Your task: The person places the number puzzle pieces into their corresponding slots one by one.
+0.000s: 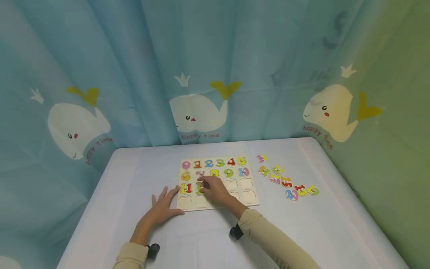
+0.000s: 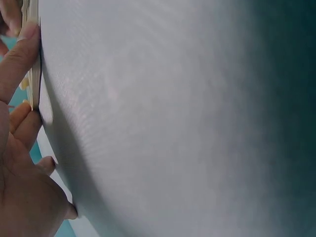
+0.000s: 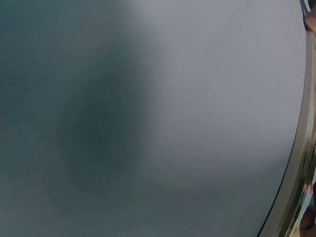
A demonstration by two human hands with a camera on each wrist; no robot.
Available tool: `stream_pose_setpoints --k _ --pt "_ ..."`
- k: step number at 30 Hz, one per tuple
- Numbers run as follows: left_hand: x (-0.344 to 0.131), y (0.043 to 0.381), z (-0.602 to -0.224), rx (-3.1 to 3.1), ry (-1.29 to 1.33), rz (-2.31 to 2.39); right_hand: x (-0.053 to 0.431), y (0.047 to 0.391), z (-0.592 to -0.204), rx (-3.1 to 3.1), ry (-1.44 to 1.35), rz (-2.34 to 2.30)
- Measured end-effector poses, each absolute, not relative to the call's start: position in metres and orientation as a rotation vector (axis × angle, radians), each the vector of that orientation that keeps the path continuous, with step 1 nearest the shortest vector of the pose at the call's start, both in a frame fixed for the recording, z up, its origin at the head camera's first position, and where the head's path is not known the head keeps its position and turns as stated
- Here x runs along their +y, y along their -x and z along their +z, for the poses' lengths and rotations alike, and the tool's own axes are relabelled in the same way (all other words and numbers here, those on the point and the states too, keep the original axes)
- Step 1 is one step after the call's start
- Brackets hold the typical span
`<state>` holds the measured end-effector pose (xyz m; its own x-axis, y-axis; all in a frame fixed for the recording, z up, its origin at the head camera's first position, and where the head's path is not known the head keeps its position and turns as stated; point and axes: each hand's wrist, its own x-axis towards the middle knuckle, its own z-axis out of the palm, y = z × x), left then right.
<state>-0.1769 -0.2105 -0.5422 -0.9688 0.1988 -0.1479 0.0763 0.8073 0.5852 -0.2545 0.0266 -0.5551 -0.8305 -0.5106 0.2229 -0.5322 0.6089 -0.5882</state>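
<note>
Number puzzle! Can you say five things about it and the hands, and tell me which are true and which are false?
1. The left hand touches the board. True.
2. In the head view, the loose pieces lie left of the board. False: they lie to its right.
3. The pink 0 is first in the top row. True.
4. Every slot in the bottom row is filled. False: it has empty slots.
5. The right hand is among the loose pieces. False: it is over the board, at a green piece.
</note>
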Motion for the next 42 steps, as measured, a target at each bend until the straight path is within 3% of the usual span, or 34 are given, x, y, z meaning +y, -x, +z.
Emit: stream_pose_setpoints --k 6,13,20,26,42 --pt "-0.205 0.18 -0.538 2.785 -0.232 0.902 0.018 0.257 -0.551 -2.822 -0.82 0.797" --pt "-0.205 0.18 -0.537 2.774 -0.232 0.913 0.019 0.258 -0.548 -2.779 -0.953 0.6" --pt "-0.203 0.179 -0.536 2.773 -0.235 0.904 0.031 0.256 -0.549 -2.89 -0.933 0.878" --pt "-0.202 0.181 -0.534 2.777 -0.227 0.915 0.077 0.266 -0.54 -2.9 -0.685 1.295" --pt "-0.209 0.176 -0.542 2.783 -0.203 0.897 0.252 0.287 -0.532 -2.672 0.033 1.124"
